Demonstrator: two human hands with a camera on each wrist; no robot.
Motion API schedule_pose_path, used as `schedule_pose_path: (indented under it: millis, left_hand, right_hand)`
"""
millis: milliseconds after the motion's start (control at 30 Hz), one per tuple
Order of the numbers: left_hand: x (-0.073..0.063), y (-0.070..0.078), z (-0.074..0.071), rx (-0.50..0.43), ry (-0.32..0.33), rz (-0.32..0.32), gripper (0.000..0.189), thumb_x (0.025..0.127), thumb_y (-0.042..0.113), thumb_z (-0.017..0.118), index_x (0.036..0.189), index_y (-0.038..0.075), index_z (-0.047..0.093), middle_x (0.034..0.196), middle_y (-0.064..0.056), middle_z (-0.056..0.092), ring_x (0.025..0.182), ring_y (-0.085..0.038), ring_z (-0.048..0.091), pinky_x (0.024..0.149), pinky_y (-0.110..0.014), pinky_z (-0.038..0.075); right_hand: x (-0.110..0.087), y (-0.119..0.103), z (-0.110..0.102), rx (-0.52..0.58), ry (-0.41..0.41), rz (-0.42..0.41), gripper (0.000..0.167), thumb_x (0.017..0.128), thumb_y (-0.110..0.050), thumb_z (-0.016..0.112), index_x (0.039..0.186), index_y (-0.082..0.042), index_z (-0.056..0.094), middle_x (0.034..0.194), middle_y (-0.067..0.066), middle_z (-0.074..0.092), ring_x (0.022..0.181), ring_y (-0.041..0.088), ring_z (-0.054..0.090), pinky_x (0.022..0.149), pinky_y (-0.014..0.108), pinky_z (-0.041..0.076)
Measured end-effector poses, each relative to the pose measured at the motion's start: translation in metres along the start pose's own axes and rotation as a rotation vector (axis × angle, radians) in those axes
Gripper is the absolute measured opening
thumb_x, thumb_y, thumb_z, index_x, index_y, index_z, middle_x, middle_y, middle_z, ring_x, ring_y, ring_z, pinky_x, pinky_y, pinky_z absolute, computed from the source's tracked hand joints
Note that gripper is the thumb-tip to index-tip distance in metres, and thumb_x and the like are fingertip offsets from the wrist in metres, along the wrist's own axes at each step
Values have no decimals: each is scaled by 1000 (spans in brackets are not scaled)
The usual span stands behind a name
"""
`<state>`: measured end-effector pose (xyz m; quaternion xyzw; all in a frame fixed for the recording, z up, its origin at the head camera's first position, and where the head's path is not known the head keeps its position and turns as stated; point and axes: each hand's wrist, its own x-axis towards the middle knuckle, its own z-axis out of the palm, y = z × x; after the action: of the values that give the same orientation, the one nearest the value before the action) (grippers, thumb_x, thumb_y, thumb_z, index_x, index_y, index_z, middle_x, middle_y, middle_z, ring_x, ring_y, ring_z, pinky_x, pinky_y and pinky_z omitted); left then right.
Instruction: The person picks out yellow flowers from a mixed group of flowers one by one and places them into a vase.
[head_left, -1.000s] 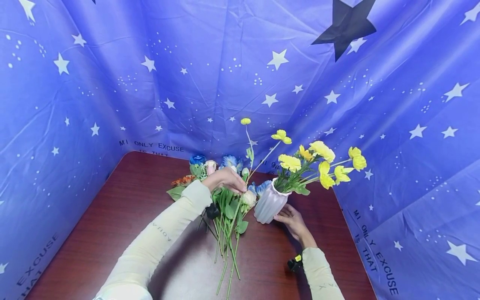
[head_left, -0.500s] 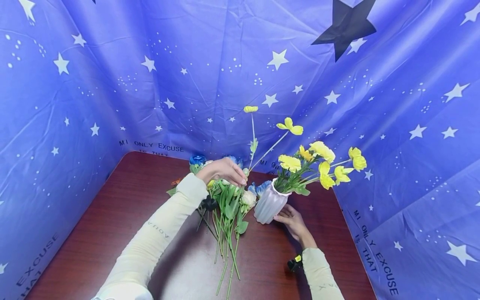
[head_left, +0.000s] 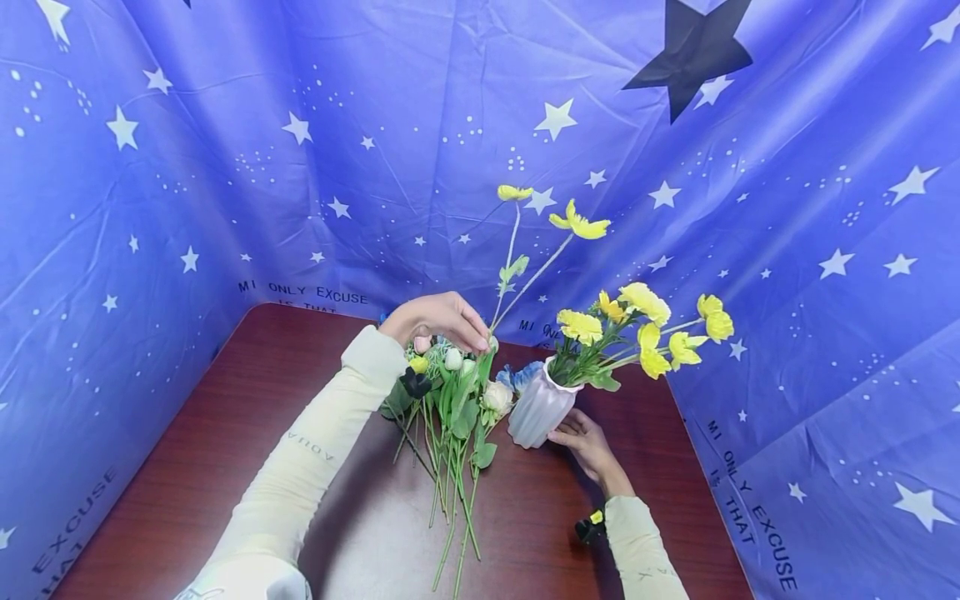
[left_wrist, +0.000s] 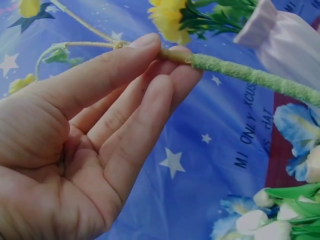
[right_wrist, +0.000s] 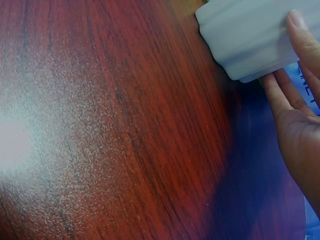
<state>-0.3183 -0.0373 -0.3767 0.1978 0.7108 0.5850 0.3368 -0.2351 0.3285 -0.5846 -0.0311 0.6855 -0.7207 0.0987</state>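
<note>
My left hand pinches a forked stem between thumb and fingertips. The stem carries two yellow flowers and stands above the pile of loose flowers. In the left wrist view its thick lower part is fuzzy green, just past my fingertips. A ribbed, pale white vase leans to the right, with several yellow flowers in its mouth. My right hand holds the vase low on its right side. In the right wrist view the thumb lies on the wall, and the other fingers are partly hidden behind the vase.
Loose flowers with green stems lie on the brown table left of the vase, among them white tulips and blue blooms. A starry blue cloth hangs behind the table and along its sides.
My left hand has risen and moved slightly left, lifting the forked yellow flower stem higher above the pile. The right hand and the vase have stayed in place.
</note>
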Motion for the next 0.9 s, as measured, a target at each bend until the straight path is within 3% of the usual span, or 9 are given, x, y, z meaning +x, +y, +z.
schedule_pose_path:
  millis: [333, 500, 633, 900]
  left_hand:
    - [-3, 21, -1, 4, -57, 39, 25, 89, -6, 72, 114, -11, 70, 98, -16, 79, 103, -38, 74, 98, -42, 62]
    - [-4, 32, 0, 30, -92, 60, 23, 90, -5, 72, 112, -7, 72, 100, -15, 79, 97, -29, 76, 97, -41, 62]
    - [-4, 41, 3, 52, -107, 86, 23, 90, -4, 72, 113, -7, 72, 101, -14, 79, 101, -31, 76, 97, -41, 62]
    - [-4, 58, 10, 45, -100, 139, 29, 92, -7, 69, 120, -13, 66, 104, -18, 78, 94, -23, 77, 98, -41, 62]
  right_hand:
    - [1, 0, 1, 16, -4, 28, 51, 86, 22, 63, 128, -5, 51, 109, -6, 68, 103, 6, 67, 88, 21, 60]
    - [0, -2, 2, 2, -4, 39, 54, 86, 21, 63, 135, 4, 45, 111, -6, 67, 105, 6, 67, 90, 21, 59]
    - [0, -3, 2, -3, -3, 39, 55, 86, 19, 66, 134, 5, 45, 111, -5, 67, 105, 6, 67, 90, 21, 59]
    - [0, -3, 1, -6, -6, 41, 53, 86, 19, 66, 133, 3, 46, 111, -5, 67, 105, 6, 66, 90, 21, 59]
